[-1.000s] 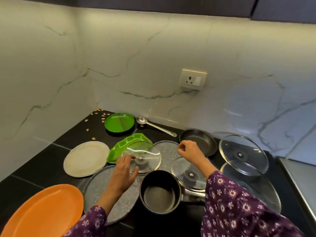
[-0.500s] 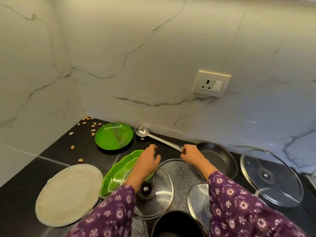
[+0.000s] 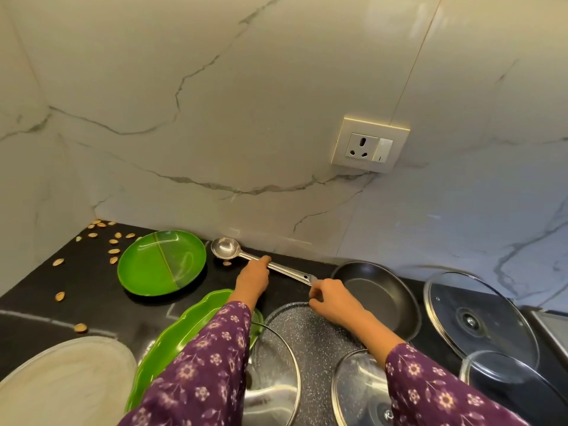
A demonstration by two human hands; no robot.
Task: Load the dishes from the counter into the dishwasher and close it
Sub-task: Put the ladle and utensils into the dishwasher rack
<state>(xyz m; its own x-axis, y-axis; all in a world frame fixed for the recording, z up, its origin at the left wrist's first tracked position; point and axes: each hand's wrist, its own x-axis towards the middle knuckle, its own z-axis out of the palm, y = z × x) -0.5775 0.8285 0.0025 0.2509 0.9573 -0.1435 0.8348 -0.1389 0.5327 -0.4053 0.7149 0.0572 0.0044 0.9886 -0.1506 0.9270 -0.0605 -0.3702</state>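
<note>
- Both hands have reached further back than half a second ago: the left hand (image 3: 253,276) now curls its fingers over the middle of the ladle (image 3: 285,269) handle, and the right hand (image 3: 330,295) pinches the handle's end between thumb and forefinger.
- A black counter (image 3: 92,287) carries everything, below a veined marble wall (image 3: 215,118).
- A white plate (image 3: 61,379) sits at the near left.
- Four glass lids (image 3: 476,315) lie to the right and front.
- Purple flowered sleeves (image 3: 199,373) partly cover a scalloped green dish (image 3: 184,327) and a speckled grey tray (image 3: 313,333).
- The ladle lies along the back wall, between a round green plate (image 3: 161,262) and a dark pan (image 3: 378,290).
- A wall socket (image 3: 368,146) is above the pan.
- Nut shells (image 3: 113,251) are scattered in the left corner.
</note>
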